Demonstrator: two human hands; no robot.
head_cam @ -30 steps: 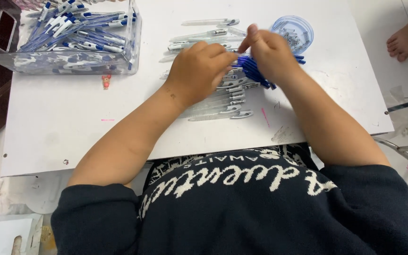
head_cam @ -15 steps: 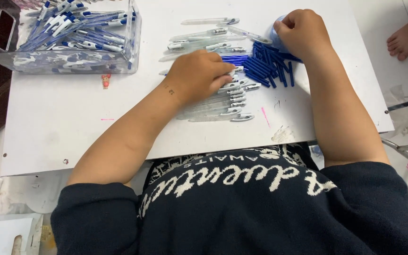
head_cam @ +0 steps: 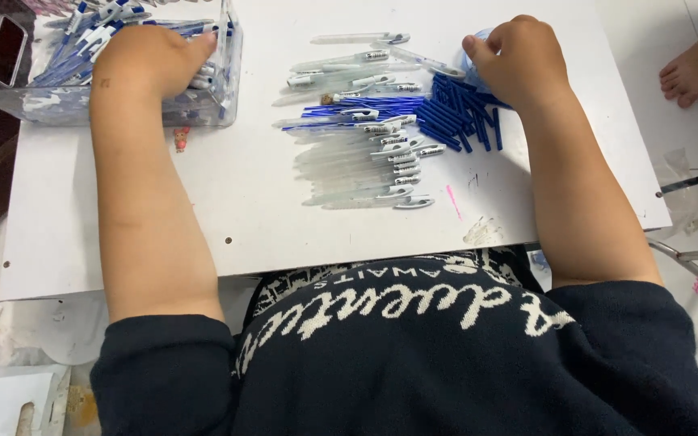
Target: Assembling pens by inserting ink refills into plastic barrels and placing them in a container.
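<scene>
My left hand (head_cam: 151, 56) reaches into a clear plastic bin (head_cam: 229, 77) at the far left, which holds several blue and white pens (head_cam: 82, 40). Its fingers curl down among the pens, and I cannot tell whether it holds one. My right hand (head_cam: 519, 60) is curled at the far right over a small clear round container (head_cam: 468, 64), with its fingertips hidden. Just below it lies a heap of short dark blue pen parts (head_cam: 454, 117). In the middle lies a pile of clear pen barrels (head_cam: 365, 161), with thin blue refills (head_cam: 349, 109) across its top.
The work lies on a white board (head_cam: 244, 218) with a pink mark (head_cam: 452, 202) near the front. Another person's bare foot (head_cam: 692, 69) is on the floor at the far right. A crumpled clear bag (head_cam: 676, 182) and metal frame legs (head_cam: 688, 258) are at the right.
My left hand has left the barrel pile and moved left into the bin. My right hand, which moved to the round container half a second ago, stays there.
</scene>
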